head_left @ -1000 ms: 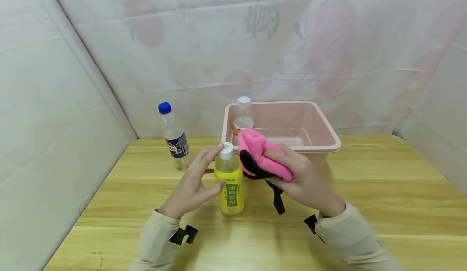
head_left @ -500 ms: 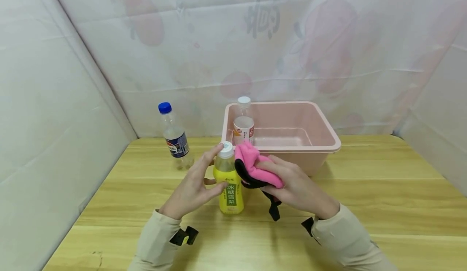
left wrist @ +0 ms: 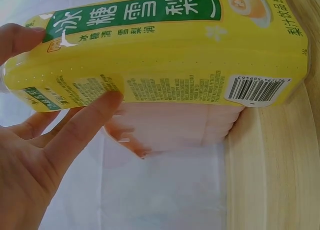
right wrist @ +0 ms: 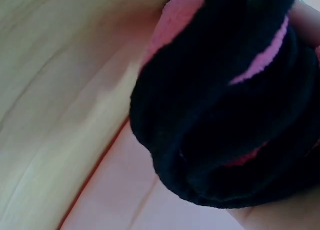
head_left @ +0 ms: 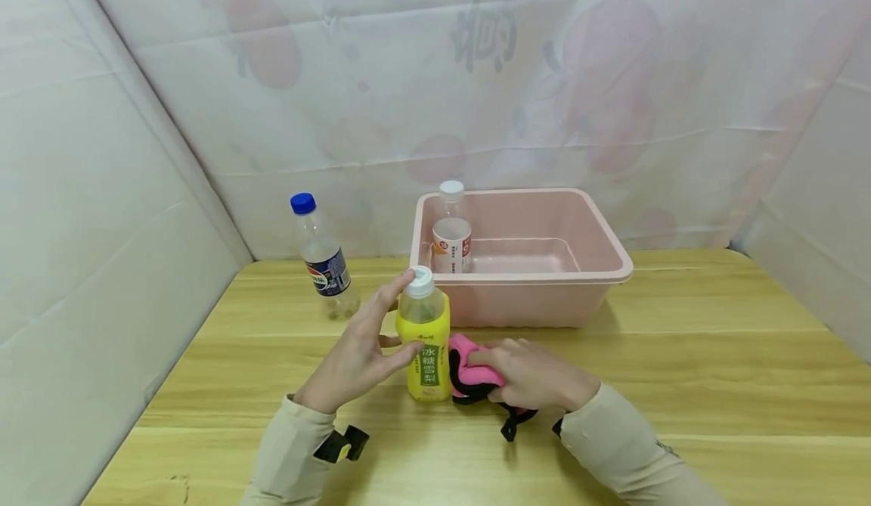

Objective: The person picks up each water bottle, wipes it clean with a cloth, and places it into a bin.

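L hand (head_left: 357, 355): curved round btl., thumb on label front, index up at cap; other fingers mostly hidden behind btl. in head view.
R hand (head_left: 537, 374): pinching bunched cloth, low over table; fingertips partly hidden in folds.
Pear-drink btl. (head_left: 427, 351): 1 pc., yellow label w/ green panel & white Chinese characters, white cap on; upright on table betw. hands, in front of tub's L end. Barcode near base, seen in L wrist view.
Pink cloth (head_left: 469, 374): 1 pc., black edging, black strap end hanging toward table; at R side of btl., low down. Touching or just beside: can't tell.
Sleeves (head_left: 292, 445): beige, both arms; black wrist strap (head_left: 333, 447) on L.
Plastic tub (head_left: 517, 302): 1 pc., pale pink, rect., on table behind btl. & cloth.
White-capped btl. (head_left: 452, 243): 1 pc., clear, white/red/orange label; upright inside tub, L end, cap above rim.
Pepsi btl. (head_left: 328, 268): 1 pc., clear, blue cap, dk. blue label; standing on table, L of tub, apart from it.
Table (head_left: 714, 355): lt. wood-grain top.
Curtain (head_left: 381, 75): whitish, faint pink print, behind table.
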The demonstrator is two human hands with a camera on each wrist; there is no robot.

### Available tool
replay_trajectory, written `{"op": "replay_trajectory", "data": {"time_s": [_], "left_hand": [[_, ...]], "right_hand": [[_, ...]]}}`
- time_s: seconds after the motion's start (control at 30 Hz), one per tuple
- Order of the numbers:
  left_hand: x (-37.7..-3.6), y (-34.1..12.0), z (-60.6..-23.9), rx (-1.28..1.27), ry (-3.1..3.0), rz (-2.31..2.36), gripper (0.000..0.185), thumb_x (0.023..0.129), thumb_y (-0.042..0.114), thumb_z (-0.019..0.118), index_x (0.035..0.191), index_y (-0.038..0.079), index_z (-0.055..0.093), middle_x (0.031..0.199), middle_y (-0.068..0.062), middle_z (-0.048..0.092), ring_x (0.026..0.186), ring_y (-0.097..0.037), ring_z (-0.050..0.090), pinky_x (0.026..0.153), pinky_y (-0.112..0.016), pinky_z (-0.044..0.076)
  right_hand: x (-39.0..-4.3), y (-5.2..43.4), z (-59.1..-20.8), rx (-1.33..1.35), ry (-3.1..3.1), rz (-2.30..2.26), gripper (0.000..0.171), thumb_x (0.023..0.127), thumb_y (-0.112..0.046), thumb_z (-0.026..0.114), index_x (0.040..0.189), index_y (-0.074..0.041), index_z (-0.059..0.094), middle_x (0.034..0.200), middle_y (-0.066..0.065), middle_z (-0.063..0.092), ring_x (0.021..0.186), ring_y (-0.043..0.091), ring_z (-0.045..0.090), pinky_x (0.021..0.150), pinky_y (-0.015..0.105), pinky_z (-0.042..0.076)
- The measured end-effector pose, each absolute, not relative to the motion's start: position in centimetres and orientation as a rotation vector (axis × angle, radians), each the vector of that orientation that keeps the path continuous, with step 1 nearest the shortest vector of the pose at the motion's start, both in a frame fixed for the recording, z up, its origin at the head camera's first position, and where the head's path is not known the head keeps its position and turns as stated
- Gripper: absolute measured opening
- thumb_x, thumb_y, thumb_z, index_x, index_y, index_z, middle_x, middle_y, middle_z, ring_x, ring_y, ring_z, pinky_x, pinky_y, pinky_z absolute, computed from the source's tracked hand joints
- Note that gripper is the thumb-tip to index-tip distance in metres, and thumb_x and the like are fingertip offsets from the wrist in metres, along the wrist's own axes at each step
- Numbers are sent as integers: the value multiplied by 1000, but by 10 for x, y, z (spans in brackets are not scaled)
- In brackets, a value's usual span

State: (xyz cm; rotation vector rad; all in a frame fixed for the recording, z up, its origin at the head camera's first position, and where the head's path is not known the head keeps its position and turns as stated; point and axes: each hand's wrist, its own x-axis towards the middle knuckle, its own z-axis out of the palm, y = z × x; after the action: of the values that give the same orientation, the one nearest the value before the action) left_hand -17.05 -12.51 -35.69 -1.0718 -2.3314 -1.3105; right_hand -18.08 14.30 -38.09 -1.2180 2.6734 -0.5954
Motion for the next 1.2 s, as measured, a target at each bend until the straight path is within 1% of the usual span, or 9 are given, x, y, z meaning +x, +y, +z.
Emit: {"op": "replay_trajectory", "data": {"time_s": [0.23, 0.4, 0.57, 0.63, 0.7, 0.8, 0.93, 1.03, 1.2], "left_hand": [[-170, -125, -357, -1072, -2340, -1308, 88, 88, -6, 74, 158, 12, 25, 150, -24, 40, 120, -42, 53, 71, -33, 63], [-170, -125, -357, -1086, -2334, -1304, 86, 89, -5, 74, 158, 11, 25, 151, -24, 39, 121, -43, 53, 71, -34, 63], [-171, -125, -357, -1088, -2332, -1299, 86, 89, -4, 74, 157, 11, 25, 152, -24, 38, 122, -43, 53, 71, -32, 62], [-171, -125, -356, -1090, -2329, -1300, 86, 89, -4, 74, 157, 11, 25, 152, -24, 39, 122, -43, 53, 72, -31, 62], [-170, -125, -357, -1093, -2328, -1302, 85, 89, -4, 74, 158, 11, 25, 150, -24, 40, 121, -42, 53, 72, -32, 62], [-170, -125, -356, -1093, -2329, -1312, 85, 90, -5, 73, 158, 13, 25, 148, -22, 42, 120, -41, 53, 72, -33, 63], [-169, -125, -357, -1087, -2334, -1331, 85, 91, -4, 72, 159, 14, 24, 146, -22, 42, 118, -40, 52, 73, -33, 63], [-169, -125, -357, -1091, -2332, -1328, 84, 91, -4, 72, 159, 14, 24, 146, -22, 42, 117, -39, 52, 73, -33, 63], [-169, -124, -356, -1090, -2336, -1321, 84, 91, -4, 72, 158, 13, 24, 146, -23, 42, 117, -40, 52, 73, -32, 62]], "right_hand": [[-182, 144, -379, -1270, 2723, -548, 41, 75, -3, 84, 112, -12, 71, 103, 1, 70, 86, 15, 65, 77, 40, 57], [-180, 148, -368, -1405, 2834, -594, 36, 74, -5, 85, 107, -14, 72, 94, -5, 65, 77, 11, 61, 67, 33, 56], [-177, 152, -355, -1599, 2956, -809, 43, 71, 4, 81, 109, -12, 70, 92, -4, 61, 71, 9, 55, 60, 28, 53], [-177, 152, -350, -1651, 2974, -969, 50, 69, 10, 79, 114, -8, 69, 100, 2, 65, 76, 12, 59, 64, 30, 56], [-176, 150, -346, -1690, 2954, -1153, 56, 69, 13, 80, 121, -5, 68, 111, 9, 66, 85, 17, 64, 73, 32, 59], [-175, 146, -344, -1703, 2896, -1366, 61, 70, 15, 80, 126, -3, 66, 123, 14, 64, 97, 23, 66, 86, 31, 58], [-175, 143, -345, -1690, 2876, -1425, 61, 70, 16, 80, 126, -5, 66, 119, 11, 64, 94, 20, 63, 83, 27, 56], [-174, 143, -345, -1672, 2880, -1421, 60, 70, 17, 79, 125, -5, 66, 116, 10, 64, 90, 17, 61, 78, 29, 56], [-173, 144, -345, -1655, 2895, -1376, 59, 70, 16, 79, 124, -4, 66, 118, 10, 64, 91, 17, 62, 79, 33, 58]]}}
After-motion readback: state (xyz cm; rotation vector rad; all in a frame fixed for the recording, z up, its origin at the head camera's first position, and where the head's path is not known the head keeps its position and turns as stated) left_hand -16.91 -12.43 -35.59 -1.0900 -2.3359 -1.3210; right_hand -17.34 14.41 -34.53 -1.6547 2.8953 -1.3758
